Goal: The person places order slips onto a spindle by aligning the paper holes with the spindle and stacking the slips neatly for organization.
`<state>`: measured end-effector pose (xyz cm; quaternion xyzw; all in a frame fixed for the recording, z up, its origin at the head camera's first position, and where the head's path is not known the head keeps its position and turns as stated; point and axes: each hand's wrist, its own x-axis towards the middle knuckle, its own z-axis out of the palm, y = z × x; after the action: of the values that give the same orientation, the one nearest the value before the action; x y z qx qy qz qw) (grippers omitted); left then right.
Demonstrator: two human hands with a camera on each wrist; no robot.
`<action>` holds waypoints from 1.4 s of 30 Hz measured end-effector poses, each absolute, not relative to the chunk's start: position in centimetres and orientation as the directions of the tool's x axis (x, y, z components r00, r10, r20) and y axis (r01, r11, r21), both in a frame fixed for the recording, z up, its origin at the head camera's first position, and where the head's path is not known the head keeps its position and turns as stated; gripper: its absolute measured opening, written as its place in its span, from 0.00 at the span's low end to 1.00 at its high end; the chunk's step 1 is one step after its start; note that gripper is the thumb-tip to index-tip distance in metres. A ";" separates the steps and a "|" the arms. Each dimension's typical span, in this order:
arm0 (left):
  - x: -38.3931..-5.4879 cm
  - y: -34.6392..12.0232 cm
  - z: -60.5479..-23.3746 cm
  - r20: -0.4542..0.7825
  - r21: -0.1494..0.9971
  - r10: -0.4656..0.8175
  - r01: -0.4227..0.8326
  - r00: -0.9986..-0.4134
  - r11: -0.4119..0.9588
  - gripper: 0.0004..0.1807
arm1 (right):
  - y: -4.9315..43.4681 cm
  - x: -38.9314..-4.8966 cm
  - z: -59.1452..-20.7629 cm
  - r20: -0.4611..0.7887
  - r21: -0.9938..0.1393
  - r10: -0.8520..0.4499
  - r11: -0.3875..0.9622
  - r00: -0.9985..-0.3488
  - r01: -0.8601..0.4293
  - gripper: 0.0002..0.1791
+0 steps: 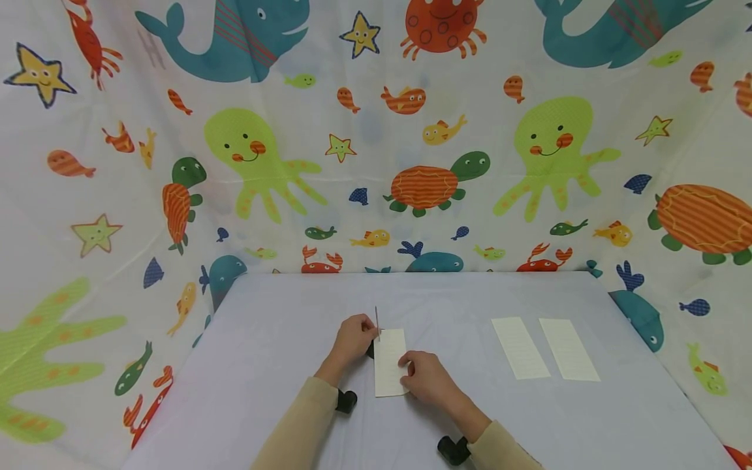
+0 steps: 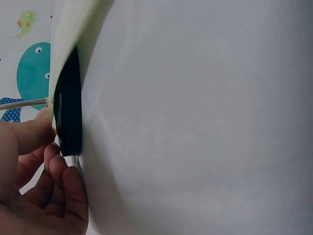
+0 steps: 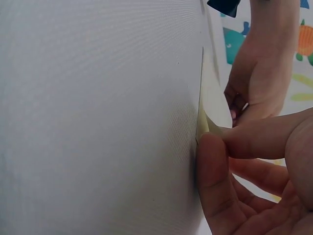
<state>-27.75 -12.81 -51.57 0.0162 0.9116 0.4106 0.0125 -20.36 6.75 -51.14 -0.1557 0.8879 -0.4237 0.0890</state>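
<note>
A cream sheet of paper (image 1: 389, 367) lies in front of me, its upper left corner at the thin upright rod of a paper spike (image 1: 376, 316). In the left wrist view the rod comes through the sheet, and the black round base (image 2: 69, 105) sits beneath it. My left hand (image 1: 352, 338) pinches that corner, thumb right beside the rod and other fingers by the base. With thumb and index finger, my right hand (image 1: 431, 377) pinches the sheet's right edge. That edge bends up slightly in the right wrist view.
Two more cream sheets, a nearer-centre sheet (image 1: 521, 348) and an outer sheet (image 1: 569, 349), lie side by side at the right on the white table (image 1: 247, 339). A curtain (image 1: 364, 222) printed with sea animals hangs behind the table and along its sides.
</note>
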 end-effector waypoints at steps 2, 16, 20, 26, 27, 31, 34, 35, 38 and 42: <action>-27.8 -12.8 -51.6 -0.017 0.740 0.039 0.014 -0.999 0.672 0.07 | 6.7 -20.4 -51.1 -0.032 -0.776 -0.355 0.598 -0.934 -0.201 0.14; -27.2 -13.4 -51.8 0.033 0.712 0.081 0.080 -0.996 0.697 0.06 | 6.5 -20.3 -50.8 -0.058 -0.740 -0.358 0.642 -0.932 -0.201 0.16; -26.8 -13.9 -52.0 0.011 0.702 0.142 0.109 -0.990 0.704 0.05 | 6.5 -20.3 -50.8 -0.056 -0.740 -0.365 0.640 -0.929 -0.207 0.16; -26.5 -14.1 -51.8 -0.017 0.707 0.201 0.130 -0.979 0.695 0.09 | 6.6 -20.5 -50.9 -0.056 -0.737 -0.374 0.641 -0.926 -0.214 0.16; -26.4 -14.1 -51.8 -0.026 0.707 0.204 0.126 -0.979 0.696 0.10 | 6.6 -20.5 -50.9 -0.058 -0.735 -0.376 0.643 -0.925 -0.215 0.16; -26.3 -14.0 -51.9 -0.054 0.699 0.208 0.112 -0.977 0.706 0.16 | 6.6 -20.5 -50.8 -0.062 -0.728 -0.382 0.649 -0.922 -0.220 0.15; -26.2 -14.0 -52.0 -0.046 0.699 0.211 0.120 -0.976 0.705 0.18 | 6.6 -20.5 -50.6 -0.062 -0.723 -0.386 0.653 -0.920 -0.225 0.15; -26.1 -13.9 -52.0 -0.044 0.702 0.210 0.119 -0.977 0.702 0.18 | 6.6 -20.5 -50.6 -0.062 -0.721 -0.388 0.655 -0.920 -0.228 0.15; -25.9 -13.8 -51.8 -0.036 0.707 0.210 0.123 -0.977 0.696 0.18 | 6.7 -20.3 -50.5 -0.066 -0.712 -0.394 0.662 -0.917 -0.233 0.15; -25.7 -13.8 -51.7 -0.032 0.701 0.204 0.124 -0.978 0.702 0.18 | 6.9 -20.1 -50.2 -0.077 -0.705 -0.402 0.669 -0.912 -0.236 0.16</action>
<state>-25.67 -13.85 -51.71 0.0890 0.9211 0.3753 0.0536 -20.14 6.95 -50.20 -0.1759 0.9065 -0.3667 0.1134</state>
